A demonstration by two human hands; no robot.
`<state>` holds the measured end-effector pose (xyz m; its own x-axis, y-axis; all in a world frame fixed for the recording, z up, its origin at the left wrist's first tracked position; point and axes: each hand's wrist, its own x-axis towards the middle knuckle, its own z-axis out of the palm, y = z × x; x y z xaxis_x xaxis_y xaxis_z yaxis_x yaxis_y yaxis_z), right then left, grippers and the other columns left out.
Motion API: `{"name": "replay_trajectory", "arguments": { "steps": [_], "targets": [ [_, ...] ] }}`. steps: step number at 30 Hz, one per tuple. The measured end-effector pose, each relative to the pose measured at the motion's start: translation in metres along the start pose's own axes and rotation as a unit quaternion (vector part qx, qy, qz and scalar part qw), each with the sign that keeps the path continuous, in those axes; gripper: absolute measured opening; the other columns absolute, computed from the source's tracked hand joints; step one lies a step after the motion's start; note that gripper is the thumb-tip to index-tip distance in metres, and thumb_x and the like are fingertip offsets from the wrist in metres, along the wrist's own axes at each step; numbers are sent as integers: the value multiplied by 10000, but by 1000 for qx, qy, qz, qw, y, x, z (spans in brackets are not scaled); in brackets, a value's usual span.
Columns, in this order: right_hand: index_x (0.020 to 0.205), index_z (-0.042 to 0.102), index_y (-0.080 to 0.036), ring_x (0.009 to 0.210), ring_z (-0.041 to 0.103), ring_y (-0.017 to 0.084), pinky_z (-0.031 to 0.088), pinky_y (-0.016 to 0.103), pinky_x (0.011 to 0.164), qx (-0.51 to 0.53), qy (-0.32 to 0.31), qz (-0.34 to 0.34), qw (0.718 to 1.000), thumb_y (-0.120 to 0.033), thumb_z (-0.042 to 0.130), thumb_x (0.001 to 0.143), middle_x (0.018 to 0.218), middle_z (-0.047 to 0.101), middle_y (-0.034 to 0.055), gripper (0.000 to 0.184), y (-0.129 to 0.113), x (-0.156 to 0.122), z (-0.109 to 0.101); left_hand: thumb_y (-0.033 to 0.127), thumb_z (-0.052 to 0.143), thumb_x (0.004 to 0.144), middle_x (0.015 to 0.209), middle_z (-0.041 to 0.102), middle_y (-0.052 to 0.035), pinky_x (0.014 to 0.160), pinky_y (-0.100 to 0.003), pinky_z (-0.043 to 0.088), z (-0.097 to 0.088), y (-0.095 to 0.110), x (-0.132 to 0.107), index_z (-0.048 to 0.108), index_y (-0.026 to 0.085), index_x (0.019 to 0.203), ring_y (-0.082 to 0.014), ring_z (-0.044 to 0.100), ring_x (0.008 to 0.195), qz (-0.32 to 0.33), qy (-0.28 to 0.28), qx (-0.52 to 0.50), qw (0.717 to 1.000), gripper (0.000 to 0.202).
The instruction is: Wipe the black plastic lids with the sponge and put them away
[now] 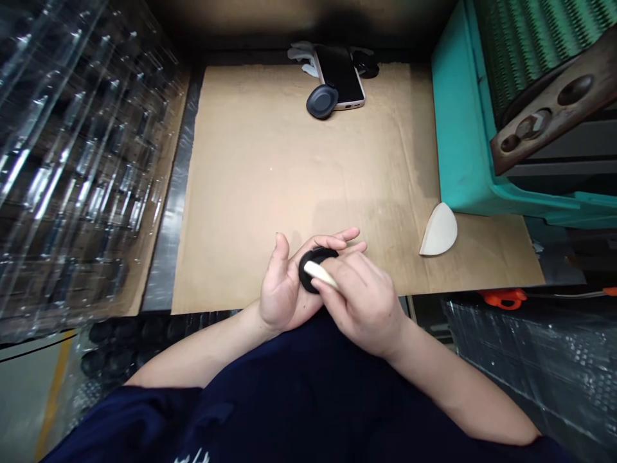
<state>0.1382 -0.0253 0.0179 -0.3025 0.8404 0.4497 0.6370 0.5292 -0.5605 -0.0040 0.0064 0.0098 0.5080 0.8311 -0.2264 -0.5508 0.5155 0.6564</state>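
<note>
In front of my body, my left hand is turned palm up, with its thumb spread away. A black round dished part rests on its palm and fingers. My right hand pinches a cream-coloured pad, seen nearly edge on, between thumb and fingers. The pad touches or hovers just over the inside of the black part; which of these I cannot tell. My right fingers hide part of the black piece. To the right, a cream half-round pad lies flat on the cardboard.
Cardboard covers the worktop. At the back lie a phone, another black round part and a pale glove. Stacked clear plastic trays stand left. A turquoise crate and a rusty metal bar are right. Orange-handled scissors sit lower right.
</note>
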Motion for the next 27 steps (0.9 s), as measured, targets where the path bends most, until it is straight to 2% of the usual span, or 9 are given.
{"name": "replay_trajectory", "arguments": {
  "steps": [3, 8, 12, 15, 18, 21, 23, 27],
  "targets": [
    [1054, 661, -145, 781, 631, 178, 550, 327, 723, 13, -34, -20, 999, -184, 506, 1003, 847, 682, 58, 167, -1, 0, 0, 747, 69, 970, 1543, 522, -73, 1215, -578, 333, 1, 0, 0, 670, 227, 1045, -346, 490, 1433, 2, 13, 11, 1000, 799],
    [1109, 660, -121, 868, 661, 201, 565, 348, 786, 0, 11, -8, 1000, -176, 526, 996, 917, 702, 86, 184, 0, 1, 3, 725, 69, 983, 1504, 554, -106, 1234, -560, 312, 0, -1, 0, 670, 193, 1068, -345, 486, 1435, 10, 6, -15, 1000, 807],
    [1039, 660, -137, 779, 627, 179, 544, 326, 713, 6, -16, -33, 999, -172, 526, 993, 840, 679, 57, 147, -2, 3, 4, 733, 132, 983, 1511, 544, -130, 1230, -567, 312, 0, -3, 0, 695, 174, 1076, -367, 463, 1448, 23, 10, -37, 999, 798],
    [1063, 662, -140, 810, 634, 180, 550, 323, 743, 3, 13, -7, 1000, -178, 530, 996, 883, 686, 67, 153, -6, 6, 5, 723, 192, 989, 1487, 561, -161, 1249, -553, 278, 1, -5, 0, 699, 151, 1092, -375, 445, 1458, 40, 0, -42, 998, 771],
    [1054, 663, -121, 780, 618, 177, 536, 315, 698, -5, 35, 12, 999, -187, 564, 987, 857, 657, 67, 137, -9, 4, 7, 662, 246, 1017, 1485, 561, -153, 1257, -531, 273, 1, -8, -1, 695, 159, 1094, -355, 409, 1487, 71, 12, -36, 997, 678],
    [1010, 659, -123, 721, 583, 168, 506, 309, 642, -12, -8, 3, 1000, -174, 574, 982, 782, 616, 42, 102, -6, -7, 5, 497, 387, 1046, 1543, 513, -115, 1259, -507, 283, 0, -11, -2, 687, 183, 1093, -325, 385, 1508, 92, 33, -41, 994, 437],
    [1037, 659, -116, 736, 593, 174, 510, 318, 659, -35, -28, 13, 999, -163, 590, 976, 800, 632, 50, 104, -2, -15, 2, 388, 458, 1038, 1567, 490, -102, 1270, -488, 263, -2, -11, -2, 679, 188, 1088, -309, 383, 1512, 93, 27, -55, 994, 302],
    [1048, 661, -109, 737, 598, 177, 513, 327, 666, -61, -2, 30, 998, -162, 613, 966, 824, 661, 65, 109, 0, -22, 1, 354, 441, 1048, 1557, 502, -108, 1278, -480, 246, -2, -10, -1, 668, 178, 1060, -304, 385, 1513, 85, 16, -70, 994, 288]
  ]
}}
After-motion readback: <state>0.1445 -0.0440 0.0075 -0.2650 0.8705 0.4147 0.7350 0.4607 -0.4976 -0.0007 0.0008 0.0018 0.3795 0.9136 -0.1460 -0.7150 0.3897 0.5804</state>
